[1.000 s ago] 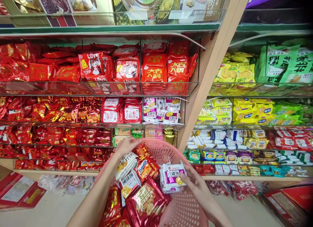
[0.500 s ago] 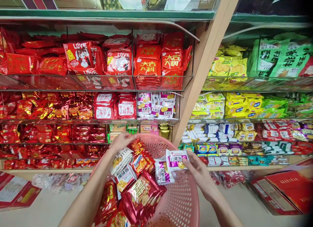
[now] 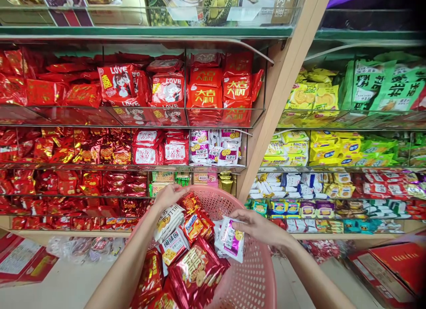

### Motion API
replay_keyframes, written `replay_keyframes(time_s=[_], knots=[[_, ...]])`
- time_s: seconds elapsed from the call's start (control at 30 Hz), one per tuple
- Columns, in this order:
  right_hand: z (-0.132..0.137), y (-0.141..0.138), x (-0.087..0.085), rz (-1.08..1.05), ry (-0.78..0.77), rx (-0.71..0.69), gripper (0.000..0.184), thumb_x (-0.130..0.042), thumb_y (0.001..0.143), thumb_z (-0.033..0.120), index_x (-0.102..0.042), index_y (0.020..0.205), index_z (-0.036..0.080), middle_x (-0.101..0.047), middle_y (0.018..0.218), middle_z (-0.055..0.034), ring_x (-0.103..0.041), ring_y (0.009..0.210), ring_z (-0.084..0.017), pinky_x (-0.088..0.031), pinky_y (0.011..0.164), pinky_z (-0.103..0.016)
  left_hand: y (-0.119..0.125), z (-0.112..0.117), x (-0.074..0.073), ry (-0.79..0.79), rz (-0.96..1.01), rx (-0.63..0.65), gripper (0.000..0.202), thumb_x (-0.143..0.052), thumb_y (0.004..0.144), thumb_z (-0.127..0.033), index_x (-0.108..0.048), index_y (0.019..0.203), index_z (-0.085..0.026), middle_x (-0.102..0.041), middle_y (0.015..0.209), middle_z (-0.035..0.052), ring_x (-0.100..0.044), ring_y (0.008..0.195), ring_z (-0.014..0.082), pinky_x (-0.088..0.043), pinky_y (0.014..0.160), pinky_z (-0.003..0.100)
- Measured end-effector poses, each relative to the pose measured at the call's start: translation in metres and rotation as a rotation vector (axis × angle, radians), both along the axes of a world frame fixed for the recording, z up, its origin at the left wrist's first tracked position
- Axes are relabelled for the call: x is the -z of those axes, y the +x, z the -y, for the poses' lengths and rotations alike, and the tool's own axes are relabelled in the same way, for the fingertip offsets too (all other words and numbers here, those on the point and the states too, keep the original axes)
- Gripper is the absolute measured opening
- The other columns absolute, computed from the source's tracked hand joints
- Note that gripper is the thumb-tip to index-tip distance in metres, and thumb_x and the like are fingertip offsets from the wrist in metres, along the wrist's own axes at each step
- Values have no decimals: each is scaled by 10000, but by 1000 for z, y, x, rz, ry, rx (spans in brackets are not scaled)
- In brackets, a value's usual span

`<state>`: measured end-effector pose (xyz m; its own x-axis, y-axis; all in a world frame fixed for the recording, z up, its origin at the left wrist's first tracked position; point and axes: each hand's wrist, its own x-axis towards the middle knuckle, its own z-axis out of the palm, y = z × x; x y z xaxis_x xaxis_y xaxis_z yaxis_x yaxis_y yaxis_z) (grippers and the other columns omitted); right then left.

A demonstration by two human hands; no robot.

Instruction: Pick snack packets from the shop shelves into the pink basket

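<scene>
My left hand [image 3: 171, 196] grips the far-left rim of a pink perforated plastic basket [image 3: 254, 273]. Inside, toward the left, lie a large dark-red snack packet [image 3: 199, 269], a white cracker packet [image 3: 169, 222], a white-and-red biscuit packet [image 3: 174, 245] and an orange-red packet [image 3: 195, 227]. My right hand [image 3: 253, 224] pinches a white-and-purple biscuit packet [image 3: 233, 240] by its upper edge. That packet hangs tilted over the basket, in front of another pale packet that it mostly covers.
Shelves with clear fronts hold rows of red packets [image 3: 204, 96], yellow packets [image 3: 333, 145] and green bags [image 3: 389, 85]. A slanting wooden upright [image 3: 282, 91] divides them. Red cartons [image 3: 389, 264] stand on the floor at both sides, with plastic-wrapped packets [image 3: 96, 249] at lower left.
My right hand has moved left and turned the white-and-purple packet from lying nearly level to hanging down at a slant. The shelves appear slightly lower in view. My left hand keeps its grip.
</scene>
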<state>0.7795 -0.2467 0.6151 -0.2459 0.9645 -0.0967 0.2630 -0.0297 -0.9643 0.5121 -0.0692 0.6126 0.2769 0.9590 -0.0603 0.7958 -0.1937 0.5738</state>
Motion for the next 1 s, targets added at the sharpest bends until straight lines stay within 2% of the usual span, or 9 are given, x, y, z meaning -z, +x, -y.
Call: replay_keyframes(time_s=[0.1,0.3,0.5,0.7,0.83,1.0], knots=[[-11,-4,-4,99,27,-98,338,-583,776,524,-676,943,245,-665,911,-20,-591,805,-183,-474,706,-309,-1,2,0,11,-11,15,551,-456,664,-755,-619,678,-229,-603,594,-9,-577,665,218,-337,603,283],[-27,-13,-4,209,151,-129,303,-566,799,499,-698,954,274,-694,963,-23,-603,891,-222,-450,824,-382,-2,3,-1,23,-8,26,560,-444,671,-761,-606,658,-225,-599,592,-16,-575,644,207,-340,595,280],[-32,-10,2,250,140,-139,321,-554,795,514,-717,911,263,-711,927,-28,-619,846,-228,-464,789,-380,-2,2,-1,8,-1,16,559,-457,659,-760,-643,725,-237,-607,598,-7,-569,646,213,-342,582,280],[-31,-9,3,249,131,-115,358,-544,802,515,-705,975,246,-705,990,-45,-622,910,-245,-463,824,-387,-1,0,0,4,-7,-3,534,-479,654,-751,-647,715,-247,-624,624,-2,-590,698,229,-361,621,293],[-30,-8,5,269,154,-136,342,-519,829,494,-711,964,245,-706,957,-48,-621,893,-245,-466,815,-390,-1,-1,3,33,35,-8,517,-512,640,-730,-645,700,-234,-614,617,1,-575,662,215,-360,604,288],[-28,-9,10,216,170,-77,342,-519,838,488,-689,1041,271,-710,949,-43,-631,849,-238,-487,778,-384,-2,0,3,28,66,-12,518,-519,634,-725,-647,695,-227,-581,568,-3,-539,600,195,-340,557,275]])
